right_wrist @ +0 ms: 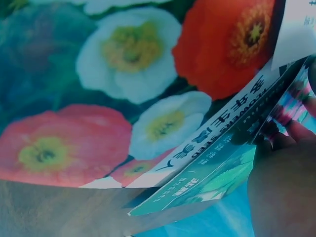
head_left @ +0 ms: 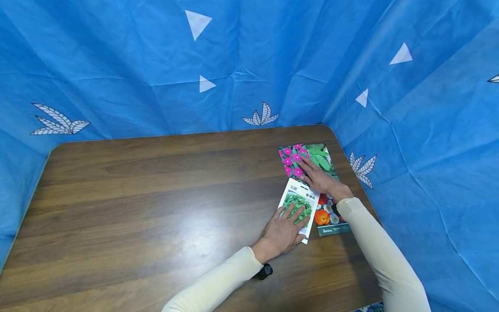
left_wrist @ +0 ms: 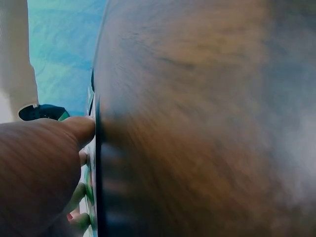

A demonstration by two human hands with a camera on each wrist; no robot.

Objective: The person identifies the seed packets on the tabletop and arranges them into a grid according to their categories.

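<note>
1. Head view: left hand (head_left: 281, 230), fingers spread, rests on the white packet (head_left: 289, 190), gripping nothing.
2. Right hand (head_left: 319, 178), fingers extended, touches the pink-flower packet (head_left: 287, 161) farther off, gripping nothing.
3. Poppy packet (head_left: 322, 217) lies right of the left hand.

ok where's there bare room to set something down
Widest: the wooden tabletop from its left edge to the mint packet and left sleeve. Smaller: between that sleeve and the right sleeve, in front of the poppy packet. Crowded: the right, where the left hand rests on the mint packet and the right hand on the pink-flower packet.
</note>
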